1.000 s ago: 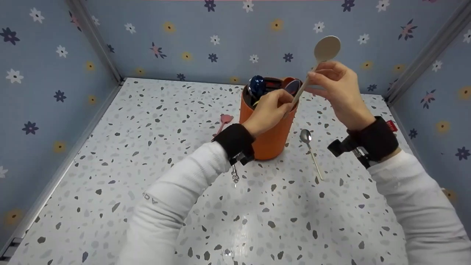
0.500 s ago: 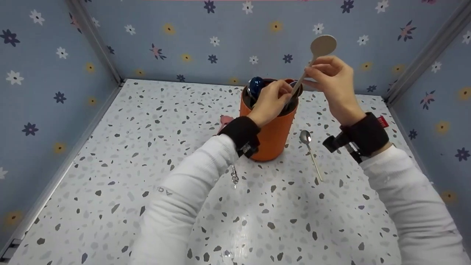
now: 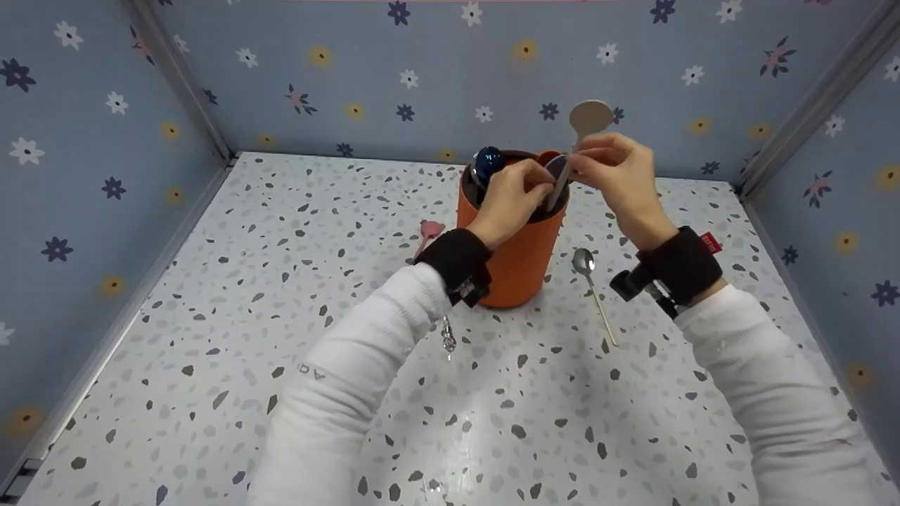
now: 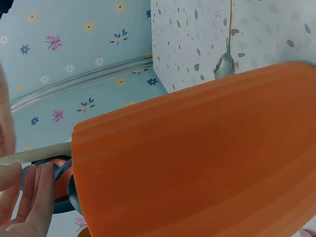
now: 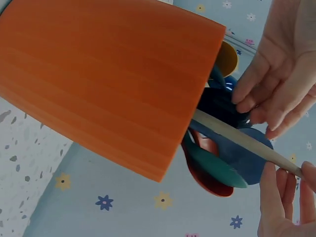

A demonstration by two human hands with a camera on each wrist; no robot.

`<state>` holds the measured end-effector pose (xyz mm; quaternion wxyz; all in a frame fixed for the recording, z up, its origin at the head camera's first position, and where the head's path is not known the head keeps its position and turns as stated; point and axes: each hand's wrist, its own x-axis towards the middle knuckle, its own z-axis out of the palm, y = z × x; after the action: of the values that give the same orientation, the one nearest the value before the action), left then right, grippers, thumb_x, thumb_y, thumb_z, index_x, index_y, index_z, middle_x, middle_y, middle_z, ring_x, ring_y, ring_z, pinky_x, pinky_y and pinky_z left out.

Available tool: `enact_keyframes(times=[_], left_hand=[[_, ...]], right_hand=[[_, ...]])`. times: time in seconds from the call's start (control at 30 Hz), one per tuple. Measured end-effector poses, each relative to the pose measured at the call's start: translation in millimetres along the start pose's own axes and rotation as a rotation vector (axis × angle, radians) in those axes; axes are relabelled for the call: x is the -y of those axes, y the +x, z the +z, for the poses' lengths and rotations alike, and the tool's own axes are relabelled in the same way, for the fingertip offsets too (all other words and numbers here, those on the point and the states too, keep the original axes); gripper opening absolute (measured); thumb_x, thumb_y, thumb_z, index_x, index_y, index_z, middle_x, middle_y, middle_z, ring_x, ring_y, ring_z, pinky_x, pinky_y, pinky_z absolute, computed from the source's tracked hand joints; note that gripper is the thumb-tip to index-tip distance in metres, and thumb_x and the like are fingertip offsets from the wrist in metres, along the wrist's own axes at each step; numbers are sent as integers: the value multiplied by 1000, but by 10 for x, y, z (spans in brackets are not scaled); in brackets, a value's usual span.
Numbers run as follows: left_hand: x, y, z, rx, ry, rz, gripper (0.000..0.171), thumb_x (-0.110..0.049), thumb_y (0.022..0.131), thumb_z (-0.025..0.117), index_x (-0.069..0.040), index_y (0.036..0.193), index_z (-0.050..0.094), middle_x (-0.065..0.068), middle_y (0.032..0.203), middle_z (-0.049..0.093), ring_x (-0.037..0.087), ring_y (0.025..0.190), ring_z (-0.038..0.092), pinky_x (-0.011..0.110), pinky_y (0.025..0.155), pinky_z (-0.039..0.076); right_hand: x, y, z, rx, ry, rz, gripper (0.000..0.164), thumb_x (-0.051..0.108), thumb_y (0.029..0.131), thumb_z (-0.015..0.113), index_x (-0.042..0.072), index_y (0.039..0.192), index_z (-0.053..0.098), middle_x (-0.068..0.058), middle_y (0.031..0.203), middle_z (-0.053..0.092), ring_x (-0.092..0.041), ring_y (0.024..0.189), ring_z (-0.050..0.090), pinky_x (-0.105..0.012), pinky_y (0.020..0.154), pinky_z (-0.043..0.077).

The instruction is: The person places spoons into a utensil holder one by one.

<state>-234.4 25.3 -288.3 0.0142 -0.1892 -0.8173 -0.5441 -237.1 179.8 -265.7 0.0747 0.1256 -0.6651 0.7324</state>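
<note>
A beige long-handled spoon (image 3: 590, 118) stands at a tilt, its lower handle inside the orange utensil holder (image 3: 524, 267). My right hand (image 3: 619, 172) pinches its handle just below the oval head. My left hand (image 3: 512, 200) is over the holder's mouth, fingers loosely bent near the handle. In the right wrist view, the left hand (image 5: 279, 81) shows thumb and fingers apart from the beige handle (image 5: 237, 136), close to dark utensils. Teal (image 5: 215, 165) and red spoons lean out beside them. A shiny dark-blue utensil head (image 3: 488, 163) sticks up at the holder's left.
A metal spoon (image 3: 583, 261) with a pale handle lies right of the holder. On the left, a pink utensil (image 3: 430, 229) and an ornate silver handle (image 3: 448, 336) are partly hidden by the left arm. Flowered panels (image 3: 365, 77) bound the speckled table (image 3: 281, 232).
My right hand has come down and left, lowering the beige spoon further into the holder. My left hand has moved off the handle and stays over the mouth.
</note>
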Motion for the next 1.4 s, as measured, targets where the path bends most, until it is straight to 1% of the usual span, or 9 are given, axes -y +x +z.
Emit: enact_keyframes(times=[0.23,0.37,0.53,0.7,0.8,0.93,1.1,1.27,1.4], left_hand=[[8,-160,34,77,-191,-50,17,-8,89,52,3,101,58,15,96,59,22,84,59,20,73,51],[56,-280,88,106,-208,-44,16,-8,88,53,4,98,59,15,91,60,22,80,59,21,70,52],[177,-432,155,131,-188,-13,16,-8,88,54,4,96,61,12,86,60,20,74,59,24,68,53],[309,-547,197,147,-163,-9,17,-10,87,55,4,94,62,14,81,62,20,72,59,23,67,52],[382,-591,216,142,-172,-47,16,-9,86,56,4,93,63,15,81,63,19,72,60,22,65,52],[475,-644,235,136,-254,-119,16,-7,85,57,6,93,62,16,81,63,20,70,62,26,64,54],[606,-719,255,130,-315,-180,16,-5,85,56,8,95,61,14,77,61,17,65,60,31,64,55],[737,-796,276,128,-339,-216,19,-5,86,55,10,97,59,14,78,61,19,67,60,35,67,55],[832,-858,298,133,-349,-225,21,-5,86,55,12,98,58,19,81,61,26,69,61,34,65,55]], right_hand=[[-259,-49,-197,41,-79,91,14,-1,80,61,-3,93,62,-9,85,63,-16,78,63,-26,72,54],[-404,-102,-340,61,-123,131,18,2,80,62,-3,97,60,-8,87,62,-14,79,62,-24,72,53],[-551,-149,-492,43,-171,173,24,5,82,61,-8,101,57,-6,86,60,-13,77,62,-23,71,53],[-668,-208,-624,58,-223,227,19,9,84,59,-2,99,57,-4,89,59,-13,78,61,-22,71,53],[-733,-246,-690,72,-203,255,18,10,85,58,-1,100,57,-5,90,58,-14,80,61,-23,73,53],[-824,-284,-764,77,-156,278,24,7,86,56,-7,105,53,-6,89,59,-16,80,61,-25,74,53],[-946,-309,-848,83,-177,322,22,6,87,54,-5,106,52,-3,87,60,-13,78,62,-28,77,52],[-1081,-317,-935,100,-217,397,33,8,88,52,-9,116,45,-2,91,58,-13,83,60,-27,78,52],[-1195,-334,-1004,101,-255,457,40,10,89,51,-12,122,39,-5,97,56,-12,85,60,-28,80,51]])
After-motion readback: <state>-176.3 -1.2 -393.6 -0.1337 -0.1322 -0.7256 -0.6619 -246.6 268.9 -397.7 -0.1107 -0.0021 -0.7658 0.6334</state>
